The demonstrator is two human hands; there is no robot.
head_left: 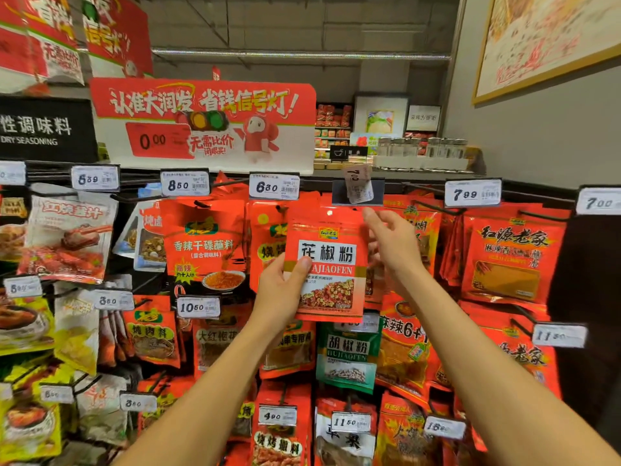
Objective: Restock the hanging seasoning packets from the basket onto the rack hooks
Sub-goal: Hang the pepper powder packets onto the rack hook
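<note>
Holding up a red seasoning packet (327,264), the person has the left hand (280,290) pinching its lower left edge, thumb on the front. It sits in front of the rack, just under the dark tag holder (358,191) with a crooked price slip. The right hand (391,243) is up by the packet's top right corner, fingers loose and a bit bent; I cannot tell if it is touching the packet.

I think the small hole (329,212) at the top could miss the hook, since the hook tip is hidden behind the packet. The packet looks flat, shiny and slippery, so it may bend or slide from a one-corner pinch. Neighbour packets (205,247) hang close and could get knocked. The basket is not in view.
</note>
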